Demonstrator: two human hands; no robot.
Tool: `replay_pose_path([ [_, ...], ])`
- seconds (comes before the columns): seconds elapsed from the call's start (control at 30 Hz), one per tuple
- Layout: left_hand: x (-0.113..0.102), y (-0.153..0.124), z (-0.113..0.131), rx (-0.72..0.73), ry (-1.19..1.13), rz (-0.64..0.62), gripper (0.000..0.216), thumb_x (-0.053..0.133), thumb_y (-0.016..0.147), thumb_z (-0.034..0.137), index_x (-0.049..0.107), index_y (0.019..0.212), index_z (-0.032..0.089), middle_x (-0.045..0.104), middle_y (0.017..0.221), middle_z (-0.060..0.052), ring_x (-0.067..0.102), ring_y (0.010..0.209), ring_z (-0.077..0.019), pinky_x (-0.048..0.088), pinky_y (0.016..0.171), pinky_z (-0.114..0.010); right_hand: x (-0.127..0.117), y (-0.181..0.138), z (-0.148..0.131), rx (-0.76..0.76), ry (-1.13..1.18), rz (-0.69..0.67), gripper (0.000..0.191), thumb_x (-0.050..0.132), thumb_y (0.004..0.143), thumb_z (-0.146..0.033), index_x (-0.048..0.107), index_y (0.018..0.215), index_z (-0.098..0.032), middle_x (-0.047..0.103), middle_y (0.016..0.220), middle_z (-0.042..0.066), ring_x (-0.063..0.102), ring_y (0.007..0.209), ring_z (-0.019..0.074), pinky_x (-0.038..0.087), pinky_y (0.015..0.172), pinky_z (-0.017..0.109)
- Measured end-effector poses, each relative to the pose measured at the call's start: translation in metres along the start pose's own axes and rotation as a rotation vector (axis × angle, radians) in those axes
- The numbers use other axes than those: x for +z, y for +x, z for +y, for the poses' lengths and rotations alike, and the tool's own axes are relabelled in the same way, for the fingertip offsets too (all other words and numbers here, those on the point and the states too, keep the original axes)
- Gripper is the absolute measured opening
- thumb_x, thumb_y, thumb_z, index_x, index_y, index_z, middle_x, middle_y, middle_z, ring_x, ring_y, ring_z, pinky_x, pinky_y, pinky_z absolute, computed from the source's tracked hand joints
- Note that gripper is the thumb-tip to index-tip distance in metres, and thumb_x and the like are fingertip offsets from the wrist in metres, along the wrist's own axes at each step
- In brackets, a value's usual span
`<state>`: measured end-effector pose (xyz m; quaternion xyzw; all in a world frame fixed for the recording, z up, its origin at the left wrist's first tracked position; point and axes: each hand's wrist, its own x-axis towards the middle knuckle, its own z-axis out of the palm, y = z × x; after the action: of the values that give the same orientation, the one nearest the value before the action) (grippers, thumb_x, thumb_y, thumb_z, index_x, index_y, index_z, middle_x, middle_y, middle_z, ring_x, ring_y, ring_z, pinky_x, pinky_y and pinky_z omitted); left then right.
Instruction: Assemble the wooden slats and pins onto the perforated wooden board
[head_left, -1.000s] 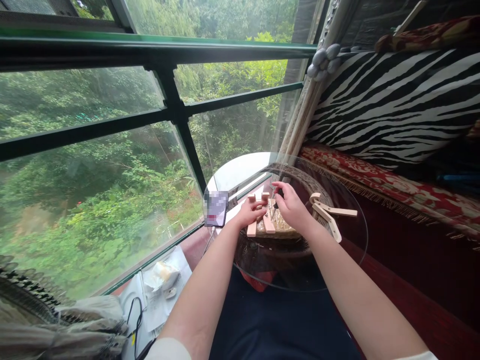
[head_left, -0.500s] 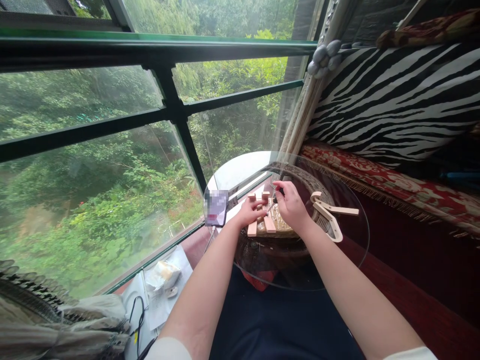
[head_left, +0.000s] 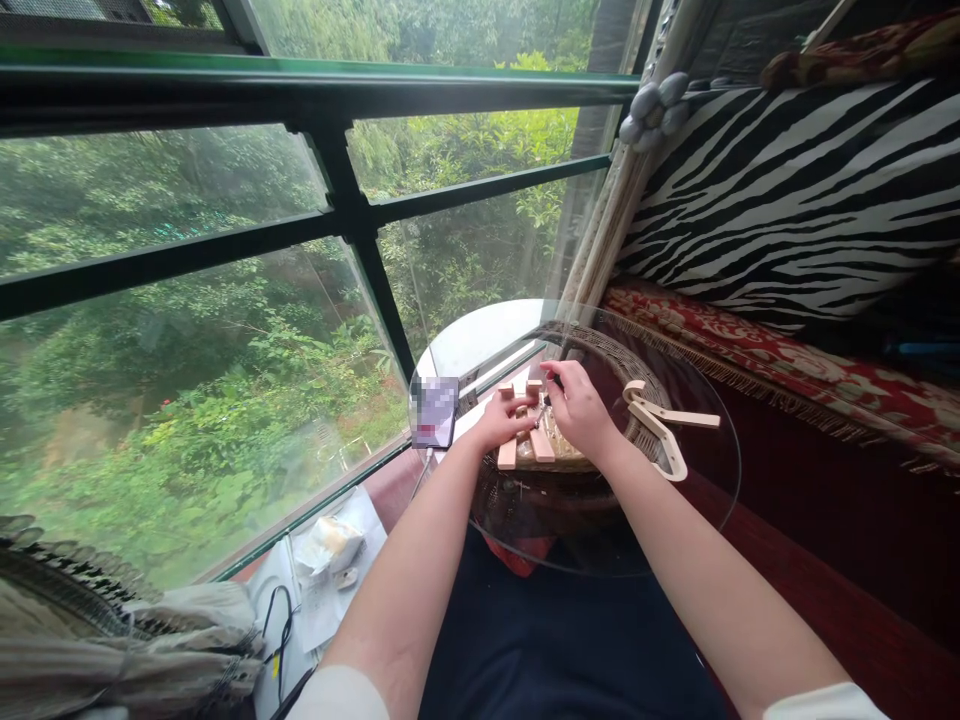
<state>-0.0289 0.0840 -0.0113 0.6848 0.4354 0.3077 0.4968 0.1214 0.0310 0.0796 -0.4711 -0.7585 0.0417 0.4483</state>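
A small wooden model [head_left: 534, 440] made of pale slats lies on the round glass table [head_left: 697, 500]. My left hand [head_left: 501, 420] rests on its left side, fingers curled over the slats and holding it down. My right hand [head_left: 581, 405] sits on its right side, fingers bent in a pinch on a small part at the top that I cannot make out. Loose wooden pieces [head_left: 664, 430], one curved and one straight, lie on the glass to the right of my right hand.
A phone [head_left: 434, 412] with a cable stands at the table's left edge. A large window with dark bars fills the left. A zebra-striped cushion [head_left: 795, 200] and red patterned fabric [head_left: 787, 375] lie to the right. Papers and a cable sit on the floor at lower left.
Both hands stay on the wooden model with only slight finger shifts. The view has tilted a little, so everything sits slightly higher in the frame.
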Motion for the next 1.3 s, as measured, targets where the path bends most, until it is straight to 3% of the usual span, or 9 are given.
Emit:
replay_pose_path([
  [0.17, 0.000, 0.000, 0.000, 0.016, 0.008, 0.011, 0.042, 0.071, 0.068, 0.029, 0.067, 0.109, 0.021, 0.043, 0.131, -0.009, 0.045, 0.117, -0.0247, 0.035, 0.106, -0.039, -0.005, -0.002, -0.001, -0.026, -0.028, -0.049, 0.038, 0.040, 0.089, -0.020, 0.048, 0.125, -0.018, 0.055, 0.103, 0.012, 0.053, 0.098, 0.0242, 0.046, 0.089, 0.045],
  [0.3, 0.001, 0.000, 0.000, 0.005, 0.010, 0.013, 0.044, 0.072, 0.068, 0.031, 0.067, 0.110, 0.020, 0.045, 0.127, -0.009, 0.046, 0.115, -0.0252, 0.036, 0.104, -0.039, -0.013, -0.006, -0.012, -0.141, -0.038, -0.177, 0.055, 0.034, 0.084, -0.009, 0.038, 0.138, -0.018, 0.056, 0.112, 0.013, 0.053, 0.106, 0.0242, 0.046, 0.093, 0.045],
  [0.47, 0.000, 0.000, 0.001, 0.033, 0.066, -0.008, 0.044, 0.069, 0.071, 0.029, 0.064, 0.114, 0.020, 0.043, 0.129, -0.010, 0.044, 0.117, -0.0250, 0.036, 0.104, -0.039, -0.021, -0.008, -0.026, -0.207, -0.118, -0.253, 0.048, 0.039, 0.086, -0.014, 0.045, 0.134, -0.015, 0.059, 0.110, 0.014, 0.055, 0.102, 0.0256, 0.049, 0.089, 0.044],
  [0.6, 0.000, -0.001, 0.004, -0.001, 0.078, -0.003, 0.040, 0.069, 0.071, 0.032, 0.067, 0.109, 0.018, 0.044, 0.125, -0.010, 0.049, 0.109, -0.0237, 0.039, 0.101, -0.039, -0.019, -0.008, -0.023, -0.181, -0.095, -0.219, 0.042, 0.041, 0.090, -0.020, 0.047, 0.132, -0.019, 0.062, 0.106, 0.012, 0.057, 0.098, 0.0240, 0.049, 0.088, 0.043],
  [0.8, 0.001, -0.002, 0.004, -0.012, 0.045, 0.009, 0.038, 0.071, 0.069, 0.033, 0.068, 0.104, 0.019, 0.044, 0.124, -0.010, 0.049, 0.107, -0.0230, 0.039, 0.102, -0.041, -0.014, -0.005, -0.015, -0.086, -0.089, -0.109, 0.025, 0.048, 0.089, -0.032, 0.063, 0.107, -0.023, 0.062, 0.091, 0.008, 0.060, 0.086, 0.0216, 0.051, 0.082, 0.039],
  [0.97, 0.001, 0.001, -0.002, -0.024, -0.041, 0.004, 0.046, 0.074, 0.066, 0.035, 0.066, 0.109, 0.019, 0.042, 0.130, -0.011, 0.048, 0.112, -0.0249, 0.040, 0.103, -0.041, -0.016, -0.004, -0.014, -0.057, -0.080, -0.021, 0.035, 0.039, 0.092, -0.031, 0.059, 0.119, -0.020, 0.062, 0.107, 0.012, 0.058, 0.101, 0.0239, 0.047, 0.092, 0.043],
  [1.17, 0.000, 0.001, -0.002, -0.045, -0.074, -0.004, 0.047, 0.075, 0.064, 0.035, 0.067, 0.108, 0.019, 0.041, 0.132, -0.010, 0.048, 0.112, -0.0254, 0.037, 0.105, -0.043, -0.014, -0.006, -0.008, 0.046, -0.110, 0.062, 0.029, 0.050, 0.088, -0.040, 0.067, 0.103, -0.023, 0.061, 0.090, 0.008, 0.061, 0.083, 0.0199, 0.052, 0.079, 0.036],
  [1.3, 0.000, 0.000, 0.002, -0.032, -0.042, -0.002, 0.046, 0.075, 0.065, 0.033, 0.067, 0.108, 0.019, 0.041, 0.132, -0.011, 0.048, 0.113, -0.0249, 0.035, 0.106, -0.043, -0.012, -0.007, -0.004, 0.018, -0.124, 0.097, 0.035, 0.042, 0.091, -0.035, 0.063, 0.115, -0.020, 0.061, 0.104, 0.011, 0.058, 0.098, 0.0234, 0.048, 0.089, 0.040],
])
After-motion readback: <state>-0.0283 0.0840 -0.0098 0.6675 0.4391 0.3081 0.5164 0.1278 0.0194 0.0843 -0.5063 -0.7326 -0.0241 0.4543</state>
